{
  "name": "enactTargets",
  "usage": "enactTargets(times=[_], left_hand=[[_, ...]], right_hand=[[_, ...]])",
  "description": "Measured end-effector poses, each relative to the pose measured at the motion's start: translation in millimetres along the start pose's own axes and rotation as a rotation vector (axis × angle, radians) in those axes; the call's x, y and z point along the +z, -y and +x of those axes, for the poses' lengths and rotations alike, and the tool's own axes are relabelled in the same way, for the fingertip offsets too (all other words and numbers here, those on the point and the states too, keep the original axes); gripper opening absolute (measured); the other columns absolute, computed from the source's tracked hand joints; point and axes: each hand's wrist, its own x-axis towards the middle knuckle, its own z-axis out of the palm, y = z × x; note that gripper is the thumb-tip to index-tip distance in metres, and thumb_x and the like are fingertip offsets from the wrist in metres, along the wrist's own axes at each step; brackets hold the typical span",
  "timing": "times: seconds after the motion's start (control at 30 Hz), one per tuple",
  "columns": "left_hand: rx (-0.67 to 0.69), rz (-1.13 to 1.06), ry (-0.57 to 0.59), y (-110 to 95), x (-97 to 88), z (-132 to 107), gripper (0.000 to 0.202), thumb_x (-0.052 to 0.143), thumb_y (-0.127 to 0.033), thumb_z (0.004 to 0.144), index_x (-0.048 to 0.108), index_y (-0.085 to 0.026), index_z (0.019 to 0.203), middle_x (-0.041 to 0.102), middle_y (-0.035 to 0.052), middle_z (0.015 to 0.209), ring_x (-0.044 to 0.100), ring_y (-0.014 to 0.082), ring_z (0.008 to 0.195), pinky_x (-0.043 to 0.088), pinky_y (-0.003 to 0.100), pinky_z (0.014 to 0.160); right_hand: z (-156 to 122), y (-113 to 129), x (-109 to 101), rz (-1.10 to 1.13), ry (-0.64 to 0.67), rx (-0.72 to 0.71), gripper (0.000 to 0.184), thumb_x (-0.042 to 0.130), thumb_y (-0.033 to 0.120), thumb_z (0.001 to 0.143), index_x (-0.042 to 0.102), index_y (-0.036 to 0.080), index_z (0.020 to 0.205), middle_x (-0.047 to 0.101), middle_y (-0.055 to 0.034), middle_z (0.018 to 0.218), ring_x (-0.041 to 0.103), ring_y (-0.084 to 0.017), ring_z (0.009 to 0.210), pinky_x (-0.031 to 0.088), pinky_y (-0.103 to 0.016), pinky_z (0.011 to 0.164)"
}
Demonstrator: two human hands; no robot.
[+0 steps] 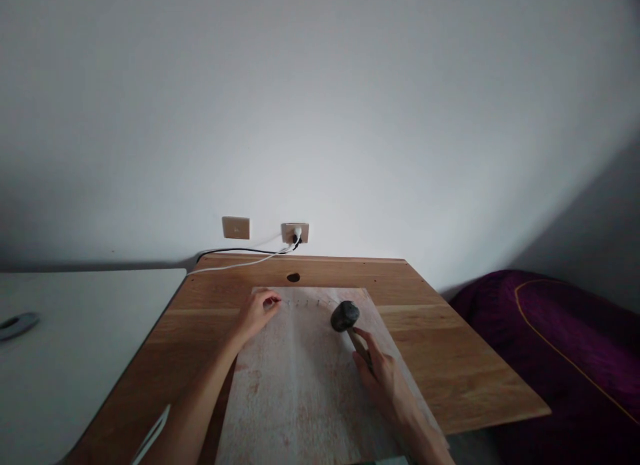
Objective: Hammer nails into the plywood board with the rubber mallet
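A pale, worn wooden board lies lengthwise in front of me. Along its far edge stands a row of several thin nails, upright in the wood. At the left end of that row is my left hand, thumb and finger pinched together low over the board; whatever lies between the fingertips is too small to make out. My right hand is wrapped around the wooden handle of a mallet. Its thick black head is over the right part of the board, to the right of the nails.
Beneath the board is a brown wooden table with a cable hole near its back edge. Cables run to a wall socket. A white table adjoins on the left, bearing a grey ring-shaped item. Purple fabric bulges at the right.
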Motion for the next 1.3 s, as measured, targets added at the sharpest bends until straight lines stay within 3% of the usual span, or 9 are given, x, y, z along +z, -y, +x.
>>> enactTargets(times=[0.2, 0.37, 0.5, 0.67, 0.8, 0.97, 1.17, 1.3], left_hand=[[-0.039, -0.03, 0.008, 1.8, 1.6, -0.2, 0.013, 0.067, -0.027, 0.089, 0.077, -0.02, 0.09, 0.078, 0.0059, 0.088, 0.071, 0.021, 0.08, 0.056, 0.033, 0.077], [-0.052, -0.048, 0.003, 3.0, 2.6, -2.6, 0.016, 0.064, -0.022, 0.089, 0.075, -0.02, 0.101, 0.079, 0.0064, 0.096, 0.073, 0.0222, 0.086, 0.056, 0.034, 0.081], [-0.062, -0.118, 0.027, 3.3, 3.2, -4.2, 0.029, 0.061, -0.019, 0.089, 0.07, -0.02, 0.116, 0.078, 0.007, 0.101, 0.073, 0.0222, 0.093, 0.057, 0.035, 0.087], [-0.048, -0.015, -0.045, -0.4, 1.7, -5.5, 0.049, 0.069, -0.013, 0.075, 0.067, -0.02, 0.123, 0.073, 0.0059, 0.107, 0.067, 0.0219, 0.093, 0.055, 0.036, 0.088], [-0.056, 0.032, -0.077, -1.7, 1.5, -6.8, 0.05, 0.072, -0.01, 0.072, 0.067, -0.02, 0.12, 0.071, 0.0046, 0.105, 0.065, 0.0208, 0.091, 0.054, 0.034, 0.085], [-0.058, 0.013, -0.061, -1.9, 2.1, -5.6, 0.049, 0.073, -0.01, 0.076, 0.067, -0.019, 0.123, 0.071, 0.0044, 0.102, 0.065, 0.0191, 0.086, 0.054, 0.033, 0.082], [-0.046, 0.072, -0.067, -5.1, 0.2, -2.9, 0.008, 0.072, -0.015, 0.081, 0.072, -0.018, 0.088, 0.07, 0.0041, 0.087, 0.065, 0.0208, 0.086, 0.05, 0.032, 0.079], [-0.066, 0.068, -0.034, -5.4, 0.3, -1.9, 0.007, 0.069, -0.01, 0.082, 0.071, -0.017, 0.08, 0.069, 0.0043, 0.083, 0.065, 0.0201, 0.084, 0.05, 0.032, 0.078]], right_hand=[[23.5, 21.1, 7.6, -0.042, 0.052, -0.055, 0.044, 0.041, 0.035, 0.101, 0.055, 0.019, 0.139, 0.069, -0.0009, 0.068, 0.067, -0.021, 0.058, 0.05, -0.029, 0.059], [53.4, 51.8, 23.5, 0.011, 0.166, -0.104, 0.043, 0.042, 0.027, 0.1, 0.053, 0.02, 0.141, 0.063, 0.0028, 0.064, 0.064, -0.019, 0.057, 0.047, -0.028, 0.061], [74.7, 73.0, 39.4, 0.019, 0.189, -0.15, 0.043, 0.045, 0.022, 0.097, 0.054, 0.019, 0.139, 0.068, 0.0011, 0.069, 0.065, -0.019, 0.062, 0.049, -0.029, 0.066], [88.2, 87.1, 58.0, -0.003, 0.233, -0.197, 0.044, 0.047, 0.017, 0.097, 0.053, 0.022, 0.14, 0.078, -0.0039, 0.086, 0.074, -0.022, 0.075, 0.051, -0.029, 0.072], [89.2, 88.9, 66.6, -0.053, 0.279, -0.181, 0.044, 0.048, 0.014, 0.096, 0.053, 0.022, 0.139, 0.08, -0.0071, 0.099, 0.077, -0.023, 0.088, 0.051, -0.028, 0.075], [88.4, 87.5, 67.4, -0.074, 0.291, -0.167, 0.046, 0.047, 0.014, 0.097, 0.051, 0.021, 0.142, 0.08, -0.0081, 0.099, 0.077, -0.023, 0.088, 0.052, -0.029, 0.076], [71.1, 78.0, 54.7, 0.029, 0.253, -0.157, 0.045, 0.043, 0.018, 0.098, 0.05, 0.02, 0.142, 0.075, -0.0041, 0.082, 0.073, -0.023, 0.072, 0.052, -0.032, 0.07], [46.6, 66.3, 47.6, 0.082, 0.306, -0.153, 0.044, 0.041, 0.021, 0.099, 0.05, 0.02, 0.142, 0.068, -0.0008, 0.073, 0.066, -0.02, 0.06, 0.049, -0.031, 0.062]])
